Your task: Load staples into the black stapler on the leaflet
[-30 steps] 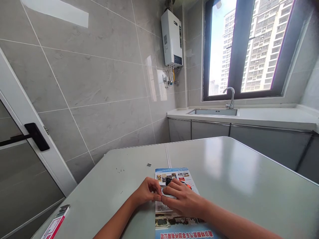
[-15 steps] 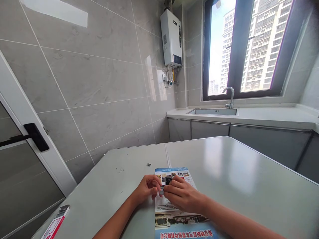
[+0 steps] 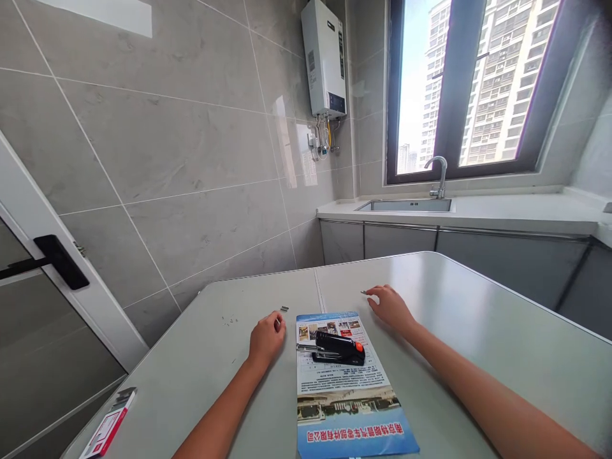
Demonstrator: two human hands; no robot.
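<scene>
A black stapler (image 3: 338, 348) with an orange button lies on the blue-and-white brochure (image 3: 356, 440), its metal staple rail sticking out to the left. My right hand (image 3: 391, 309) is beyond the brochure on the right, its fingertips pinching a small strip of staples (image 3: 364, 292) just above or at the tabletop. To the left of the brochure, my left hand (image 3: 266, 341) rests with its fingers curled closed; a small bit shows between them, too little to name. Just beyond its fingertips lies another short strip of staples (image 3: 285, 309).
Loose staple bits (image 3: 230, 320) are scattered on the left of the pale table (image 3: 459, 382). A red-and-white box (image 3: 108, 426) sits at the table's left edge. Further back are a counter with a sink (image 3: 406, 205), and a door handle (image 3: 61, 261) at left.
Both hands have parted from the stapler, which now lies on the brochure. My right hand has moved away to the far right with a staple strip; my left has drawn left. The view tilted slightly down.
</scene>
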